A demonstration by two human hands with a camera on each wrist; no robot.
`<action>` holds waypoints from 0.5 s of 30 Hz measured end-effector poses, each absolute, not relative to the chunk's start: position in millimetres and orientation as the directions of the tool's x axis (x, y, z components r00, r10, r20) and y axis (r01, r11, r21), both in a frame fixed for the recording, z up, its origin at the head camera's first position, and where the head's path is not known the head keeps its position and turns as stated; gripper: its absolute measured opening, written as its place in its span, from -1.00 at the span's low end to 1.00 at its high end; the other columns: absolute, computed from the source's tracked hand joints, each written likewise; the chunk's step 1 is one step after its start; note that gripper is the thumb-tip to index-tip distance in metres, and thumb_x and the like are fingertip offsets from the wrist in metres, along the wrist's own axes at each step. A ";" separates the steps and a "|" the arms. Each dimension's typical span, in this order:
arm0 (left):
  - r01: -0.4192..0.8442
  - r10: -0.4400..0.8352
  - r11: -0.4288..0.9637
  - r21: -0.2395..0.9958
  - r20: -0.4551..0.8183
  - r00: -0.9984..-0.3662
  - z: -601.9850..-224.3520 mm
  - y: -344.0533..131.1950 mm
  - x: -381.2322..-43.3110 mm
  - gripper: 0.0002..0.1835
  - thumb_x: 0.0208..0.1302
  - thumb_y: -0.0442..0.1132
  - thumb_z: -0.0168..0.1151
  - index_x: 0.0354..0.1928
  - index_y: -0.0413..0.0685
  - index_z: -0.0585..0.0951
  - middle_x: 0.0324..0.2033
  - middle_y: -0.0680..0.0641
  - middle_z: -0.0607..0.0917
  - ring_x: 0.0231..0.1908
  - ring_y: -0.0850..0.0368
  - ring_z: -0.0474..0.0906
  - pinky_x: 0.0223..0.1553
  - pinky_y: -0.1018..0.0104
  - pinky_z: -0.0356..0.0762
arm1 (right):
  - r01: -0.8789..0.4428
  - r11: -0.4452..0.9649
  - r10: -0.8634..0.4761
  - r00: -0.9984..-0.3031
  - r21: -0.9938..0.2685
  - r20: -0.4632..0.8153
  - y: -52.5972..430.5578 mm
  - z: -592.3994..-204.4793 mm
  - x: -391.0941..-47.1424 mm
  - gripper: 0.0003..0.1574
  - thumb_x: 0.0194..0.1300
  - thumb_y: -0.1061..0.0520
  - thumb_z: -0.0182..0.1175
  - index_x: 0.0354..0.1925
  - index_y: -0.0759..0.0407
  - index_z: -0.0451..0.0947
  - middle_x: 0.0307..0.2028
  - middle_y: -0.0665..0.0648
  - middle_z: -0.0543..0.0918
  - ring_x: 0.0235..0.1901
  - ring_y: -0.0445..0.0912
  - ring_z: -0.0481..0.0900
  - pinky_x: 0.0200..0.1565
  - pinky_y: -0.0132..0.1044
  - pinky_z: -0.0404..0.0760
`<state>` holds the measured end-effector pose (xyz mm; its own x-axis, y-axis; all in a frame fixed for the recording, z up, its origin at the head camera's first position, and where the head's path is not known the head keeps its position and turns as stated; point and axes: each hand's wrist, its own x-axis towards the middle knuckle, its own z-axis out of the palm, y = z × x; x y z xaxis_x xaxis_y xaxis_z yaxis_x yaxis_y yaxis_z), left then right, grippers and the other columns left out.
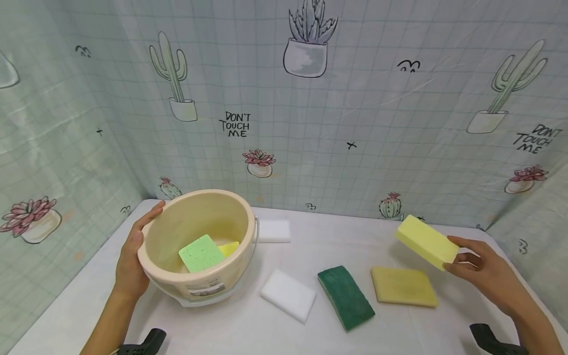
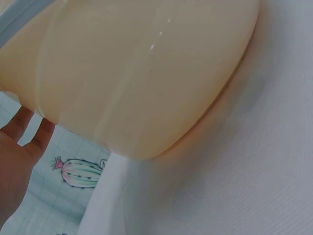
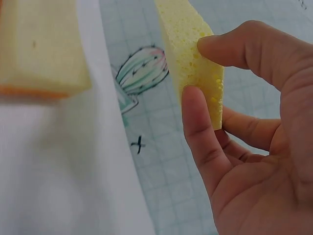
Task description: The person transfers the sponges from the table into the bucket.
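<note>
A cream bucket stands at the left of the table, and my left hand holds its left side near the rim. Two of that hand's fingers lie against the bucket's outer wall in the left wrist view. Inside the bucket are a green sponge and a yellow sponge, partly hidden. At the right, my right hand pinches one end of a light yellow sponge between thumb and fingers, above the table. Below it lies a flat, darker yellow sponge.
A dark green scouring pad and a white sponge lie mid-table. Another white block is partly behind the bucket. The bucket's thin handle hangs down at its side. A cactus-print curtain surrounds the white table.
</note>
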<state>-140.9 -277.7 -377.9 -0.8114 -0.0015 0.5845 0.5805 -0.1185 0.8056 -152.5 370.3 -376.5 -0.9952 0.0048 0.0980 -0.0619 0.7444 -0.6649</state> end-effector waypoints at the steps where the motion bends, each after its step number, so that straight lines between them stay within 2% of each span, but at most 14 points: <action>1: 0.578 -0.005 -0.119 0.807 0.582 -0.813 -377.7 -277.7 -140.6 -0.45 0.49 -0.11 -0.41 0.37 -0.27 0.21 0.44 -0.10 0.12 0.42 0.07 -0.06 0.28 0.45 0.10 | -0.074 0.740 -0.006 -0.995 -0.668 0.104 367.6 -374.2 -152.1 -0.06 0.22 -0.05 0.32 0.38 0.29 0.14 0.18 0.30 0.19 -0.30 -0.55 0.35 -0.39 -0.45 0.57; 10: 0.598 0.008 -0.140 0.789 0.605 -0.796 -379.6 -278.9 -141.8 -0.46 0.49 -0.14 -0.43 0.38 -0.26 0.21 0.44 -0.11 0.12 0.41 0.07 -0.04 0.28 0.44 0.10 | -0.133 0.740 -0.049 -0.988 -0.659 0.145 341.0 -360.5 -149.4 -0.08 0.19 -0.04 0.35 0.36 0.27 0.19 0.19 0.29 0.22 -0.28 -0.50 0.40 -0.38 -0.43 0.59; 15: 0.596 0.004 -0.132 0.792 0.602 -0.798 -380.6 -278.5 -141.3 -0.46 0.50 -0.13 -0.43 0.38 -0.26 0.21 0.44 -0.10 0.12 0.41 0.07 -0.05 0.28 0.44 0.09 | -0.143 0.732 -0.064 -0.988 -0.666 0.142 325.8 -356.0 -151.3 -0.09 0.20 -0.02 0.35 0.36 0.27 0.19 0.18 0.33 0.22 -0.19 -0.16 0.50 -0.36 -0.41 0.60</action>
